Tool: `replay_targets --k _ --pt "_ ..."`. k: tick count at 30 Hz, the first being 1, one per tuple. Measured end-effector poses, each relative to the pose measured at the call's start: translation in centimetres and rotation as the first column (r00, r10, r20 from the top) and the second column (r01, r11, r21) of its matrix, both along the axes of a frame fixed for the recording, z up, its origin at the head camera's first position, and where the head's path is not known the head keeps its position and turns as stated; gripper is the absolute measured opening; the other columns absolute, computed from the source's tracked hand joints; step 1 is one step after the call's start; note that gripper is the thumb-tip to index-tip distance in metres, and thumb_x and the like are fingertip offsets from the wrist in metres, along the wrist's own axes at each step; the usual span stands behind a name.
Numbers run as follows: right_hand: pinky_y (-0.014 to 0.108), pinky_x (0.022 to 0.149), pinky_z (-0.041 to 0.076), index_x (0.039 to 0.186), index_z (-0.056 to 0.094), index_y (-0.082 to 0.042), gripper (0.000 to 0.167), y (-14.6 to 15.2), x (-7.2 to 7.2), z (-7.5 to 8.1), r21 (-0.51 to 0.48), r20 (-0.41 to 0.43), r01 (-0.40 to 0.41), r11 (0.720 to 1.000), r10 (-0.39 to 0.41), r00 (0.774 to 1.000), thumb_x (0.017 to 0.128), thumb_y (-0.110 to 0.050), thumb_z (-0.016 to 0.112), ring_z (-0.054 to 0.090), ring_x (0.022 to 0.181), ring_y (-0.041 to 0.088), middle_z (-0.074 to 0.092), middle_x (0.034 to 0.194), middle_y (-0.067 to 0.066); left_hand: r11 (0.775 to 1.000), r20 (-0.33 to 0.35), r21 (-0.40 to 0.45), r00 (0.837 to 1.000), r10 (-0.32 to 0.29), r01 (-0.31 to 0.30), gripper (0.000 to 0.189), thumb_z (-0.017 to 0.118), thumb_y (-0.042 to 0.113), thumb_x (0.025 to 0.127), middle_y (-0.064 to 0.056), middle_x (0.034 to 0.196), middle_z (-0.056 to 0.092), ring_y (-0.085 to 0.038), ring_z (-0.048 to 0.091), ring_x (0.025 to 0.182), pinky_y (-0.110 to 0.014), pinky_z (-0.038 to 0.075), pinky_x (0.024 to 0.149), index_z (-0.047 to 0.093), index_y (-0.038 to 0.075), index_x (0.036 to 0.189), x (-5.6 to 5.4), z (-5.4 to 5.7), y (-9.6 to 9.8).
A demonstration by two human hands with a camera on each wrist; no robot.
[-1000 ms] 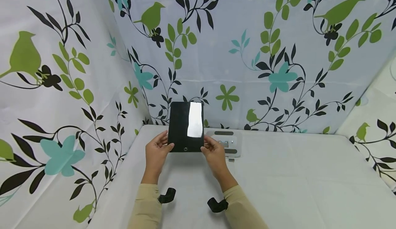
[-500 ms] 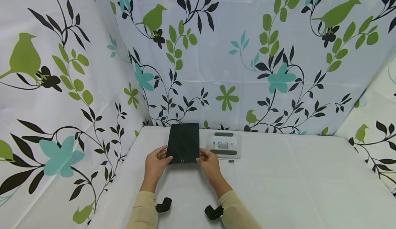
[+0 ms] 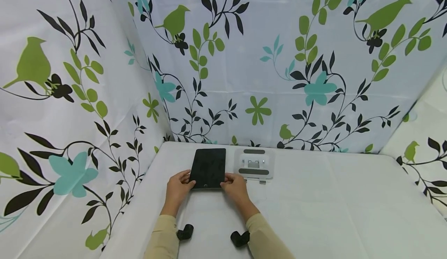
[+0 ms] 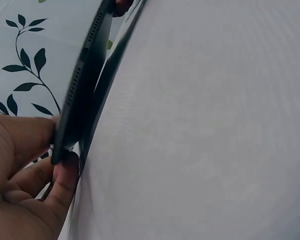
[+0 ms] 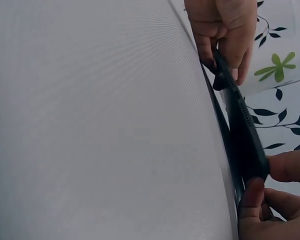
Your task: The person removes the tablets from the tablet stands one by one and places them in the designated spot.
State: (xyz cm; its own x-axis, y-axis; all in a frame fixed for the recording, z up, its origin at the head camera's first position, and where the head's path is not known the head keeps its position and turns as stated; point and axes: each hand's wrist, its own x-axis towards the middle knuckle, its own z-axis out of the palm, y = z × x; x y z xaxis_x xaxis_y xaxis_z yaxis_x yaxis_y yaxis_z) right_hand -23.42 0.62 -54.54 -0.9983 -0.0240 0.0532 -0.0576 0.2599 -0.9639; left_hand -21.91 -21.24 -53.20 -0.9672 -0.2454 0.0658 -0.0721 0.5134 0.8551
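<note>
First, head view: black tablet (image 3: 208, 167), screen up, between left hand (image 3: 177, 191) and right hand (image 3: 235, 191); each pinches near corner, rest of tablet reaching beyond grip. Grey-striped white stand (image 3: 254, 163) just right of tablet, on white table (image 3: 321, 200). Left wrist view: left hand pinches corner from above and below, speaker-hole edge raised off table. Right wrist view: right hand pinches other near corner.

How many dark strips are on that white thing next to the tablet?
2. On the white item right of the tablet, one dark strip runs along the far end, another strip along the near end. Any on its underside would be hidden.
</note>
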Motion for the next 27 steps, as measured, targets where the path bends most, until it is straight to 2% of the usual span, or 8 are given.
replay_targets --k 2,5,9,12,16,20,23,27 --pt "0.026 0.073 0.052 0.115 0.073 0.013 0.032 0.0 0.0 0.1 0.096 -0.015 -0.024 0.995 0.025 1.000 0.087 -0.002 0.078 0.060 0.083 0.014 0.067 0.091 0.009 0.999 -0.013 -0.034 1.000 0.004 -0.004 0.050 0.080 0.002 0.092 -0.022 0.129 0.073 -0.037 0.070 0.116 -0.048 0.058 0.099 0.066 -0.001 0.140 0.0 0.0 0.1" --pt "0.027 0.063 0.041 0.097 0.073 0.007 0.028 -0.1 0.1 0.4 0.245 -0.015 -0.052 0.968 0.057 0.998 0.083 -0.013 0.086 0.049 0.074 0.013 0.056 0.079 0.001 0.995 -0.021 -0.103 1.000 -0.006 0.003 0.048 0.080 0.001 0.091 -0.023 0.126 0.073 -0.037 0.072 0.112 -0.048 0.060 0.096 0.067 -0.003 0.137 0.1 0.0 0.4" --pt "0.030 0.059 0.033 0.083 0.068 0.000 0.032 -0.3 0.4 0.9 0.356 -0.004 -0.063 0.932 0.069 0.998 0.073 -0.015 0.094 0.041 0.071 0.016 0.046 0.073 0.000 0.977 0.000 -0.208 0.999 -0.045 0.044 0.053 0.083 0.005 0.089 -0.026 0.129 0.071 -0.040 0.071 0.116 -0.051 0.059 0.098 0.065 -0.004 0.138 0.3 0.1 0.5" --pt "0.030 0.058 0.035 0.082 0.069 -0.002 0.030 -0.6 0.5 1.0 0.404 -0.024 -0.059 0.913 0.075 0.997 0.073 -0.013 0.095 0.043 0.072 0.017 0.048 0.075 0.001 0.973 0.041 -0.217 0.996 -0.076 0.083 0.067 0.088 0.009 0.084 -0.027 0.136 0.067 -0.043 0.066 0.125 -0.054 0.055 0.105 0.061 -0.001 0.144 0.6 0.3 0.2" --pt "0.030 0.059 0.037 0.083 0.069 -0.002 0.030 -1.2 0.8 0.7 0.458 -0.075 -0.049 0.888 0.093 0.993 0.077 -0.016 0.094 0.043 0.073 0.017 0.049 0.077 0.004 0.979 0.077 -0.163 0.991 -0.111 0.122 0.081 0.092 0.011 0.079 -0.028 0.143 0.062 -0.044 0.058 0.135 -0.057 0.048 0.113 0.056 0.002 0.151 1.2 0.4 -0.8" --pt "0.032 0.065 0.039 0.095 0.072 0.002 0.035 -1.5 1.0 0.4 0.504 -0.116 -0.027 0.863 0.099 0.988 0.082 -0.022 0.093 0.043 0.076 0.017 0.050 0.082 0.004 0.981 0.056 -0.146 0.992 -0.118 0.125 0.076 0.089 0.011 0.084 -0.028 0.144 0.061 -0.044 0.056 0.137 -0.057 0.047 0.115 0.056 0.003 0.151 1.4 -0.1 -1.3" --pt "0.032 0.068 0.041 0.110 0.073 0.005 0.045 -1.5 1.3 0.3 0.516 -0.130 -0.006 0.856 0.085 0.988 0.082 -0.024 0.092 0.044 0.078 0.016 0.051 0.085 0.004 0.982 0.033 -0.143 0.993 -0.116 0.119 0.071 0.088 0.011 0.086 -0.027 0.143 0.062 -0.043 0.057 0.136 -0.056 0.048 0.114 0.058 0.002 0.149 1.3 -0.5 -1.2" --pt "0.032 0.067 0.041 0.113 0.074 0.006 0.047 -1.3 1.6 0.1 0.519 -0.138 0.014 0.855 0.068 0.988 0.081 -0.024 0.093 0.044 0.077 0.017 0.051 0.084 0.005 0.983 0.018 -0.131 0.992 -0.126 0.128 0.069 0.089 0.011 0.085 -0.027 0.142 0.063 -0.043 0.059 0.134 -0.056 0.049 0.113 0.060 0.002 0.147 1.4 -0.8 -1.0"
